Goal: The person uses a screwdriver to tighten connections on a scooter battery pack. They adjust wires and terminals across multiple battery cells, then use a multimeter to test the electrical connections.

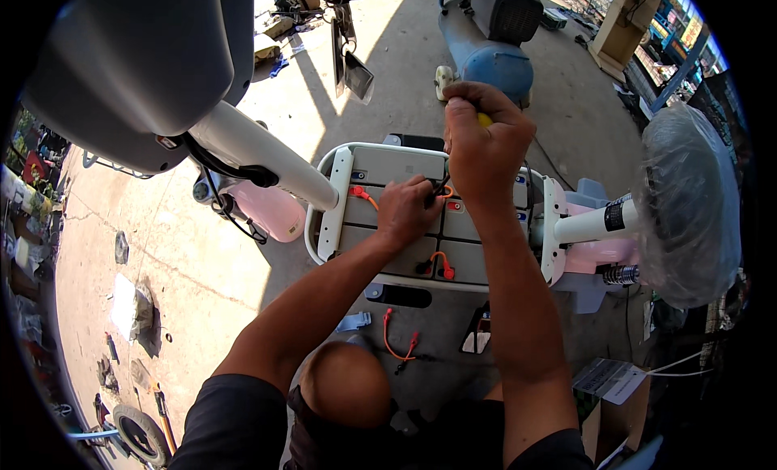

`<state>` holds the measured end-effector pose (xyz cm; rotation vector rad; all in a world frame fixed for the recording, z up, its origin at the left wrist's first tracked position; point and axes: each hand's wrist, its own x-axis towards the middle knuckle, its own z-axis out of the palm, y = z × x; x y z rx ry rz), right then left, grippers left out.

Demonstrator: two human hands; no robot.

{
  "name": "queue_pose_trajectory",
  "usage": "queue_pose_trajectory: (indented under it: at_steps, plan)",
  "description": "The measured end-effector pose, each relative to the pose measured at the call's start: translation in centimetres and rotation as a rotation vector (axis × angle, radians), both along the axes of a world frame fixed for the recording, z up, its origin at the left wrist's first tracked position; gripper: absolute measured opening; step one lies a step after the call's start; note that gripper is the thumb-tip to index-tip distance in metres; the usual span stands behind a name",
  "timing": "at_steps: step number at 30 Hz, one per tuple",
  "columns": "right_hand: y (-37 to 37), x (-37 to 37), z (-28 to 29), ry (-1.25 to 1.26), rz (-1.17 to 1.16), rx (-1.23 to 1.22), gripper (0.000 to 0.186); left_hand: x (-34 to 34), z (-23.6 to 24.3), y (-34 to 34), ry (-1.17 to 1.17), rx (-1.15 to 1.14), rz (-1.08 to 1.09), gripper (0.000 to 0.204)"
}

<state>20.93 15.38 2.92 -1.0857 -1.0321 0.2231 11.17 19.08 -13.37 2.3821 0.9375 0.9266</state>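
Several grey batteries (394, 164) lie side by side in the white frame of a scooter (327, 219). My right hand (490, 142) is closed in a fist above them, around a screwdriver with a yellow handle (484, 119); most of the tool is hidden by the hand. Over the middle of the batteries, my left hand (407, 211) pinches the black end of an orange battery cable (446, 192) beside a terminal. A red-capped cable (360, 193) runs to the left of that hand. Another orange cable (441, 258), with red and black ends, bridges two nearer batteries.
A loose orange cable (388, 340) with red ends lies on the ground near my knee (348, 385). The scooter's grey front body (146, 57) rises at left; its plastic-wrapped seat (688, 207) is at right. A cardboard box (623, 421) stands at lower right. Ahead is a blue scooter (494, 65).
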Motion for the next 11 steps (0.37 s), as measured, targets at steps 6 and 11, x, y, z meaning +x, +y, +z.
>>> queue_pose_trajectory:
  at_steps: [6,11]
  plan:
    - [-0.19,-0.31,-0.55,0.026,-0.072,0.010,0.014,-0.04,0.18,-0.43,0.010,-0.003,0.006,0.022]
    - [-0.27,0.24,0.32,-0.008,0.138,-0.057,0.014,0.03,-0.06,-0.03,0.021,-0.026,0.013,0.024]
